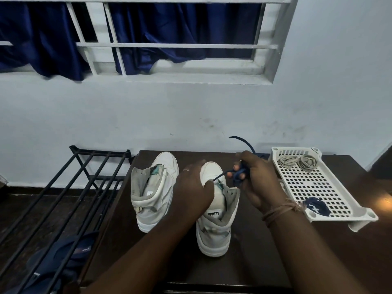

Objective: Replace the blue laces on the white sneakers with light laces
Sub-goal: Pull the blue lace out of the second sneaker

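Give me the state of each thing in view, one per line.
Left sneaker: unlaced, upright on the table.
Right sneaker: upright, left hand resting on it.
Blue lace: bunched in the right hand, one end sticking up.
Light laces: two coils in the tray.
Second blue lace: bundled in the tray.

Both forearms are bare, with no sleeves in view; a thin band ring [185,170] sits on a left-hand finger, and frayed tan thread loops [282,210] circle the right wrist
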Demonstrator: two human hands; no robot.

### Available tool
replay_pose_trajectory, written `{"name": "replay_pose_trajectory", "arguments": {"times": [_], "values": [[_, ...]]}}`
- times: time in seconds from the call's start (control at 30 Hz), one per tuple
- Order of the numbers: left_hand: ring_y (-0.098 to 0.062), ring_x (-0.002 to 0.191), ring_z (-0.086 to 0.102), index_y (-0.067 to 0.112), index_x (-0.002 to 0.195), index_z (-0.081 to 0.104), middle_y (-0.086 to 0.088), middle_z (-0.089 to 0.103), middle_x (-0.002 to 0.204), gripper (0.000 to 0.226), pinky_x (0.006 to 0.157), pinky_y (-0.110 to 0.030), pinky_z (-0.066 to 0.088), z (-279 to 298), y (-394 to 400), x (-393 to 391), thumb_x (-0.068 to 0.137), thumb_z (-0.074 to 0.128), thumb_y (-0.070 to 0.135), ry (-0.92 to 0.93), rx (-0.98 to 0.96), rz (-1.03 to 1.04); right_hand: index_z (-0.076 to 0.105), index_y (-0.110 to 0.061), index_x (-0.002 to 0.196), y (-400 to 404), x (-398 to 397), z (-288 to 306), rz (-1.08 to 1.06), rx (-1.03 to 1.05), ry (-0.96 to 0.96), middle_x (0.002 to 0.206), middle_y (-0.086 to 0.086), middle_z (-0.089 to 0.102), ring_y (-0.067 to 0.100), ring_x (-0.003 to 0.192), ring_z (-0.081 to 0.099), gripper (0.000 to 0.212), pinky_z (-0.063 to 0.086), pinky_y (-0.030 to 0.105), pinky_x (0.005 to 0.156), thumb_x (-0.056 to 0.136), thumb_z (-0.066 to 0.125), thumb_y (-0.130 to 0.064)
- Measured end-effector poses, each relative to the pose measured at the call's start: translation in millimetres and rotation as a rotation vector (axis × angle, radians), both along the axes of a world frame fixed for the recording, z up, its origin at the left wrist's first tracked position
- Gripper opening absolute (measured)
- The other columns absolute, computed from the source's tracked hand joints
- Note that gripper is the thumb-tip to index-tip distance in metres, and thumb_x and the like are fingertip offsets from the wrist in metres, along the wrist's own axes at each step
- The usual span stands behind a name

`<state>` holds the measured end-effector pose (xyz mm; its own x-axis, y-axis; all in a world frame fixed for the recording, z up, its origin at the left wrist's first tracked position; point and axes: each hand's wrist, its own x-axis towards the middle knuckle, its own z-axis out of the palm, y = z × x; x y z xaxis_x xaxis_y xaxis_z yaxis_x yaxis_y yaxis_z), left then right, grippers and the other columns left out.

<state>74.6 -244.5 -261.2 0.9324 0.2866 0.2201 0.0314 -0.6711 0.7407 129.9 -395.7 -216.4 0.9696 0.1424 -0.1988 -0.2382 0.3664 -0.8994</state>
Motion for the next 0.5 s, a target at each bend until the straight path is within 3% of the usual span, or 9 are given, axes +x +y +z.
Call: {"name": "replay_pose_trajectory", "arguments": {"times": [0.03,0.1,0.2,0.3,0.37,0.43,0.5], "values": [[-0.013,0.118,0.060,0.032,0.126,0.065,0.010,0.068,0.124,0.048,0.108,-0.043,0.041,3,0,-2,0.081,0.054,0.045,-0.056,0.078,-0.030,0.053,-0.008,0.055,0,-2,2,0.036,0.001,0.011,0.056,0.011,0.033,0.024,0.050,0.053,0.038,0.031,0.031,0.056,0.091,0.061,-0.020],[0.000,0.099,0.065,0.041,0.102,0.071,0.026,0.071,0.099,0.025,0.110,-0.049,0.036,9,3,-8,0.086,0.053,0.047,-0.051,0.124,-0.086,0.050,-0.009,0.058,1,-5,7,0.091,0.061,0.026,0.058,0.011,0.037,0.025,0.054,0.047,0.038,0.033,0.028,0.052,0.092,0.061,-0.023],[0.007,0.078,0.062,0.038,0.078,0.064,0.032,0.066,0.077,0.015,0.100,-0.050,0.044,14,10,-17,0.090,0.055,0.034,-0.053,-0.010,-0.158,0.039,-0.014,0.060,2,-8,13,0.139,0.190,0.062,0.065,0.011,0.053,0.022,0.056,0.034,0.040,0.042,0.028,0.045,0.092,0.062,-0.022],[0.000,0.084,0.066,0.021,0.092,0.060,0.011,0.073,0.088,0.015,0.089,-0.036,0.050,25,16,-26,0.103,0.050,0.018,-0.060,-0.317,-0.168,0.054,-0.011,0.062,1,-13,15,0.162,0.081,0.028,0.076,0.018,0.062,0.022,0.053,0.041,0.035,0.043,0.026,0.050,0.092,0.066,-0.024],[-0.005,0.099,0.069,0.018,0.108,0.058,0.002,0.074,0.103,0.011,0.093,-0.029,0.050,34,15,-30,0.101,0.056,0.026,0.002,-0.522,-0.232,0.062,-0.010,0.061,0,-16,13,0.172,0.073,0.047,0.076,0.020,0.059,0.025,0.055,0.046,0.036,0.046,0.028,0.052,0.093,0.066,-0.025],[-0.009,0.110,0.067,0.024,0.129,0.055,0.002,0.071,0.112,0.040,0.098,-0.026,0.049,32,12,-31,0.092,0.063,0.035,0.038,-0.498,-0.315,0.061,-0.013,0.059,0,-22,14,0.185,0.144,0.085,0.075,0.019,0.059,0.026,0.056,0.047,0.036,0.048,0.029,0.053,0.093,0.065,-0.025],[-0.012,0.103,0.069,0.031,0.131,0.058,0.003,0.073,0.101,0.043,0.096,-0.032,0.052,25,7,-33,0.089,0.065,0.035,0.037,-0.373,-0.334,0.058,-0.014,0.057,0,-27,17,0.193,0.214,0.089,0.073,0.017,0.059,0.025,0.056,0.047,0.038,0.049,0.030,0.051,0.093,0.064,-0.025]]}}
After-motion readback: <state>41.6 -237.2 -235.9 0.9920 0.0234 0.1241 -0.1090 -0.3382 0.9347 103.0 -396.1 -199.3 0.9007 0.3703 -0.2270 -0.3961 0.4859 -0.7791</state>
